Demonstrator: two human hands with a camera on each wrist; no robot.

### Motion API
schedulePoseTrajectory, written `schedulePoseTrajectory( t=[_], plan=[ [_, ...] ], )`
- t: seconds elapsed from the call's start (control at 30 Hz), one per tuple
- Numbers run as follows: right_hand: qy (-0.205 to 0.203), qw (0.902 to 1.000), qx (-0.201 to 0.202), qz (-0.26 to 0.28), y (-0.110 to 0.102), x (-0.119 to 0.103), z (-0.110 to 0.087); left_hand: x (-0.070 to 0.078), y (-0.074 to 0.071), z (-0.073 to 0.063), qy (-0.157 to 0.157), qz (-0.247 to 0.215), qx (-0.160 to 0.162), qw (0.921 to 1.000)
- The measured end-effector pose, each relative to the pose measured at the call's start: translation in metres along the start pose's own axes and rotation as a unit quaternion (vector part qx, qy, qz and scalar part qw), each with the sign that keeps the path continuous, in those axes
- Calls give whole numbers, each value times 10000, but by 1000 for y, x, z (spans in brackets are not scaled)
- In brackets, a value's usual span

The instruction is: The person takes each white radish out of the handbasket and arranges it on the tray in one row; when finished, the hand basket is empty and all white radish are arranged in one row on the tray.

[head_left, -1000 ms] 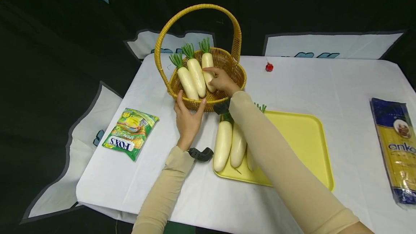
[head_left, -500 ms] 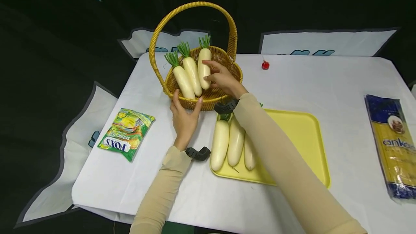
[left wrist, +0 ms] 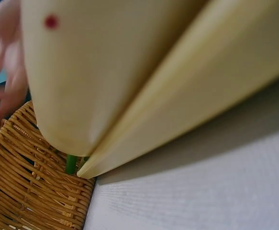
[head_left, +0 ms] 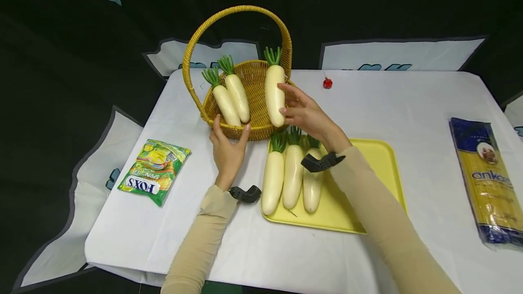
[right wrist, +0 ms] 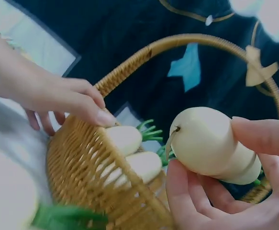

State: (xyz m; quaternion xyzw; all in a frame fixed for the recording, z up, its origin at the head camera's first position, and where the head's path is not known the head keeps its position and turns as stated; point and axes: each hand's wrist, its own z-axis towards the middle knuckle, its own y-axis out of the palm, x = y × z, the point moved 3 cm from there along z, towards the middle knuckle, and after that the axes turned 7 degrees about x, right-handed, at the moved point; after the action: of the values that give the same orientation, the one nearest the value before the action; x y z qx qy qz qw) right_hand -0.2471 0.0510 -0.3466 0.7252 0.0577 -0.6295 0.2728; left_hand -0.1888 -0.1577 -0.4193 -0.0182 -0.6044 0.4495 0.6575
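In the head view, my right hand [head_left: 308, 115] holds a white radish [head_left: 274, 94] with green stems, raised over the right side of the wicker basket [head_left: 255, 134]. The right wrist view shows thumb and fingers around the radish, its root tip toward the camera. My left hand [head_left: 229, 151] holds the near rim of the basket, thumb and forefinger over it. Two more radishes [head_left: 237, 96] lie side by side inside the basket's left half. Several radishes [head_left: 292, 176] lie on the yellow tray [head_left: 367, 167], partly covering its left side.
A green Fox's packet [head_left: 155, 169] lies left of the basket. At the right lies a yellow and blue packet [head_left: 488, 180]. Toward the back sits a small red object [head_left: 328, 83]. The basket's tall handle [head_left: 241, 9] arches overhead, and a white cloth [head_left: 130, 235] covers the table.
My right hand has taken hold of the rightmost radish in the basket and moved it right and up, away from the other two. The left hand stays on the rim.
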Motion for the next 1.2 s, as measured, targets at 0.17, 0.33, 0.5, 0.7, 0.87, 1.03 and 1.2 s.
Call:
schedulePoseTrajectory(
  t=[0.17, 0.33, 0.5, 0.7, 0.87, 1.03, 1.2],
  plan=[
    [-105, 9997, 128, -191, -30, 6, -55, 0, 0, 0, 81, -40, 15, 10000],
    [-59, 9951, 514, -842, -57, 21, -109, 0, 0, 0, 58, -10, 29, 10000],
    [25, 9836, 737, -1644, -69, 39, -150, 1, 0, 1, 59, -19, 32, 10000],
    [400, 9703, 582, -2312, -68, 55, -184, 1, -1, 0, 85, -101, -37, 9999],
    [470, 9447, 517, -3204, -61, 55, -194, 1, 0, 0, 72, -133, -32, 9999],
    [444, 9052, 468, -4200, -53, 50, -195, 0, 1, 0, 50, -120, -88, 9999],
    [177, 8981, 607, -4352, -49, 49, -193, 0, 0, 0, 66, -104, -89, 9999]
  ],
)
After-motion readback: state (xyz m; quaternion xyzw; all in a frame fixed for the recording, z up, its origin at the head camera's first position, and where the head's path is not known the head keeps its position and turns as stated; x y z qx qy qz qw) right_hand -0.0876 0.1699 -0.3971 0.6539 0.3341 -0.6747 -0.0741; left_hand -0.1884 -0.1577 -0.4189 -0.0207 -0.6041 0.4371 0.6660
